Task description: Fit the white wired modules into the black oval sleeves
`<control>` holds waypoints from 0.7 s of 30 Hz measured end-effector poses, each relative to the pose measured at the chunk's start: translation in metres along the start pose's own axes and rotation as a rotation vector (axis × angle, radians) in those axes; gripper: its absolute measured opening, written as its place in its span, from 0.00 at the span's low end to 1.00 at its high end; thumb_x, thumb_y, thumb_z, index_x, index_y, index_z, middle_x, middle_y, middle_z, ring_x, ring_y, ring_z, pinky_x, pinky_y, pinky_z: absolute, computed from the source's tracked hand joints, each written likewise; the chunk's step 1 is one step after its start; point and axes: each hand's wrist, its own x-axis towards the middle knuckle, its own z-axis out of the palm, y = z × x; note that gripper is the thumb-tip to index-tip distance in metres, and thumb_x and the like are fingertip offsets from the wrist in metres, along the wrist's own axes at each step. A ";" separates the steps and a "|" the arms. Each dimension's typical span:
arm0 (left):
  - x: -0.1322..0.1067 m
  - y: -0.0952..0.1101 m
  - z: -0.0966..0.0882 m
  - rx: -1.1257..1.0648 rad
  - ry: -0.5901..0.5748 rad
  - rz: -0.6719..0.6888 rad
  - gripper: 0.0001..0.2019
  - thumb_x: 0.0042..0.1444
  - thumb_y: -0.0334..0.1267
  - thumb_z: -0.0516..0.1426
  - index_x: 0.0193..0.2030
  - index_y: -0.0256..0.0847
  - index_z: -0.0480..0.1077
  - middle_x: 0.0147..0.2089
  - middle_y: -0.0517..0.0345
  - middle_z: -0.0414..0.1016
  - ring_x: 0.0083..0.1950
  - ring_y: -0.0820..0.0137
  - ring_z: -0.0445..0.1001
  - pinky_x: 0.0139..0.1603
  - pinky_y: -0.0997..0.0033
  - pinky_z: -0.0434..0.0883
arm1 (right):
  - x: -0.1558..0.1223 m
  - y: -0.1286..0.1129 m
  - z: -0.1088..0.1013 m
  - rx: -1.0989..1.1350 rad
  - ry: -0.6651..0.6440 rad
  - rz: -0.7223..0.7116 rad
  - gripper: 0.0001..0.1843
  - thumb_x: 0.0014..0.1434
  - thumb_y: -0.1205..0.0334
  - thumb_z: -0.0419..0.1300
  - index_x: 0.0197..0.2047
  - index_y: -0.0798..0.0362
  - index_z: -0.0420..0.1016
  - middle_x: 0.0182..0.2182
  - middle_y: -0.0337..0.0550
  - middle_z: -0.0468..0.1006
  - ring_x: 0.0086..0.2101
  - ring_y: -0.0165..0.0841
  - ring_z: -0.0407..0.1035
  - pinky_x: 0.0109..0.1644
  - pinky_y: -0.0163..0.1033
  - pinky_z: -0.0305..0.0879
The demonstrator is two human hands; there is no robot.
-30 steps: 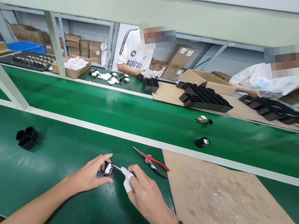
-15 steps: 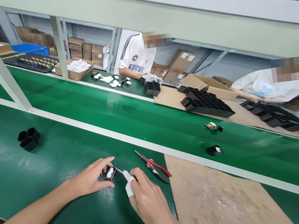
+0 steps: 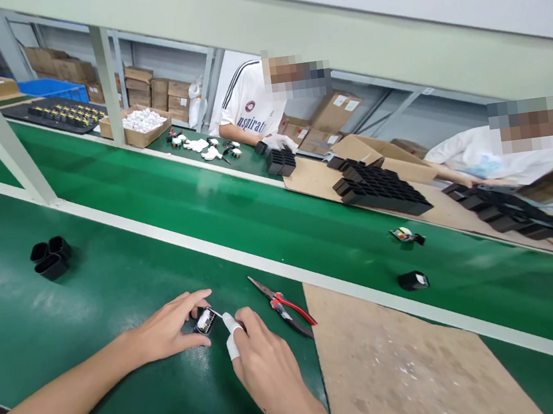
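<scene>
My left hand [image 3: 168, 328] rests on the green bench and pinches a small black part with a white insert [image 3: 204, 321] between thumb and fingers. My right hand [image 3: 263, 363], its forefinger in a white finger cot, is closed in a pinch right against the part; a thin pin-like tool it held shows only faintly. Red-handled pliers [image 3: 283, 305] lie on the bench just right of my hands.
Three black housings [image 3: 51, 256] sit on the bench at left. A brown board [image 3: 401, 366] covers the bench at right. On the green conveyor belt lie a black part [image 3: 413, 280] and a small coloured part [image 3: 406, 236]. Two people work across it among black trays [image 3: 380, 187] and cartons.
My right hand has slid left, closing the gap to the black part. The two parts on the belt have travelled to the right.
</scene>
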 end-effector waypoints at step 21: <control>-0.002 0.001 0.001 -0.003 -0.018 0.058 0.35 0.68 0.35 0.57 0.78 0.55 0.48 0.67 0.54 0.73 0.65 0.59 0.73 0.66 0.56 0.73 | -0.009 0.017 -0.006 0.053 0.004 0.001 0.14 0.52 0.80 0.52 0.34 0.52 0.68 0.37 0.46 0.72 0.30 0.32 0.65 0.24 0.39 0.49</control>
